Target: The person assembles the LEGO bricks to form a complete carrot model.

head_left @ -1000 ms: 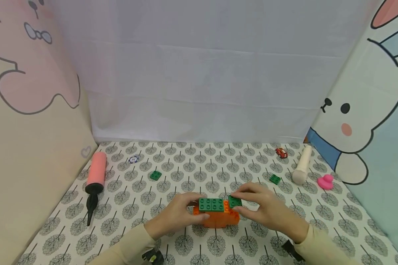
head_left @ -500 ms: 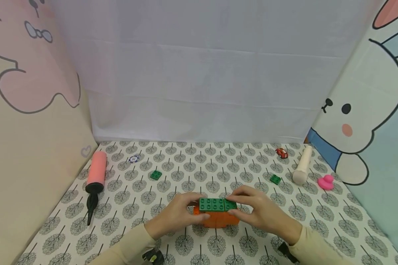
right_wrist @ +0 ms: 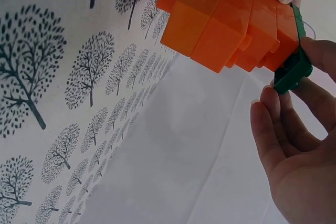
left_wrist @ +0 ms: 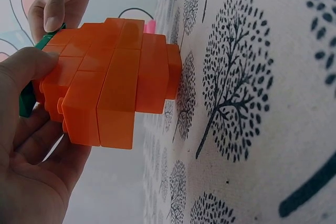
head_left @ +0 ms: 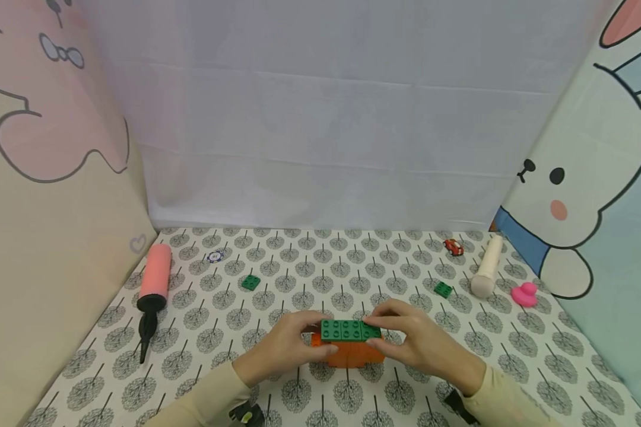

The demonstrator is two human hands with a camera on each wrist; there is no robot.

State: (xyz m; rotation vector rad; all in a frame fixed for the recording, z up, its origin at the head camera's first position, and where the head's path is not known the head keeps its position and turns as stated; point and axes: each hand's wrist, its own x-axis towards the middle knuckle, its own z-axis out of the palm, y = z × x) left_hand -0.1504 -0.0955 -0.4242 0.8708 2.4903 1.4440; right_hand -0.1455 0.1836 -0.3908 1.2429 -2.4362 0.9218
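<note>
A stepped orange structure of toy building bricks point(head_left: 355, 354) stands at the near middle of the table, narrowing toward its base in the left wrist view. Along its top lies a row of green bricks point(head_left: 341, 330). My left hand point(head_left: 284, 346) grips the structure's left end, thumb on the near side and fingers behind. At the right end, my right hand point(head_left: 426, 341) pinches a green brick point(right_wrist: 294, 72) between thumb and fingers. It sits flush beside the other green ones and overhangs the orange end in the right wrist view.
Two loose green bricks lie farther back, one left point(head_left: 251, 282) and one right point(head_left: 443, 289). A pink pump point(head_left: 156, 273) lies at left, near a poker chip point(head_left: 215, 256). At right are a red toy car point(head_left: 453, 247), a white microphone-shaped object point(head_left: 487, 267) and a pink duck point(head_left: 524, 294).
My right hand has moved left with its green brick, closing the gap to the other green bricks on top. The left hand has kept its place.
</note>
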